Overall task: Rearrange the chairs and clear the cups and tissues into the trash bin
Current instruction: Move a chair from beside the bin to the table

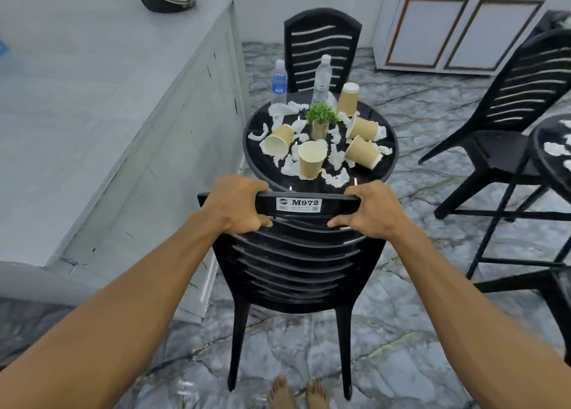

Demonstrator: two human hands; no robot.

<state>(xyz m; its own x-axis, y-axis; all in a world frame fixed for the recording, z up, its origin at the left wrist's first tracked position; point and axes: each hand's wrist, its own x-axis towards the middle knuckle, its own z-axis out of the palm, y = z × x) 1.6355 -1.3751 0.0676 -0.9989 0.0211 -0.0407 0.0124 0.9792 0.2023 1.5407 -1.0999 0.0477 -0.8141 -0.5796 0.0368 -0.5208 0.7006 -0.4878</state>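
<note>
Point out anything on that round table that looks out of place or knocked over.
Three paper cups lie on their sides on the round table, and crumpled tissues are scattered around them and the small plant.

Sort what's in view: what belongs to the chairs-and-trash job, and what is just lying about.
Job: held chair, gripped by left hand and right hand; far chair; side chair; five paper cups; tissue scraps.
Lying about: two water bottles; potted plant; white cabinet.

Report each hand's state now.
Left hand: gripping the chair top rail.
Right hand: gripping the same rail.
</note>
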